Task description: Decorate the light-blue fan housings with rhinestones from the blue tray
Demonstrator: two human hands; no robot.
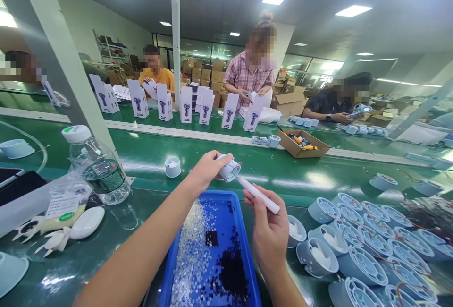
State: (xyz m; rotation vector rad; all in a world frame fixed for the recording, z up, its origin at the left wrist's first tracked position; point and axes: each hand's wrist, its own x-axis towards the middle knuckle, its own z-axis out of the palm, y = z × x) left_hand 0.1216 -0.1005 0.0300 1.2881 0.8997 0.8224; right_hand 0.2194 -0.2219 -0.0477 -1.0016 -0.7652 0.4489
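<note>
My left hand point(205, 171) is closed around a small light blue round plastic housing point(231, 171), tilted with its open side toward my right hand. A thin wire shows at the housing's edge. My right hand point(271, 224) grips a white pen-like tool point(260, 194), its narrow end at the housing's open side; I cannot tell whether it touches. Both hands are above a blue tray point(255, 269), which holds many tiny clear rings point(191, 245) on the left, a heap of small black parts point(231, 269) on the right, and a black square point(211, 238).
Many light blue housings point(366, 264) with wires crowd the right side. One housing point(172, 167) stands beyond my left arm. At left are a water bottle point(102, 170) and a white mouse-shaped object point(88, 223). White boxes point(186, 105) and an open carton point(304, 149) stand farther back, where several people work.
</note>
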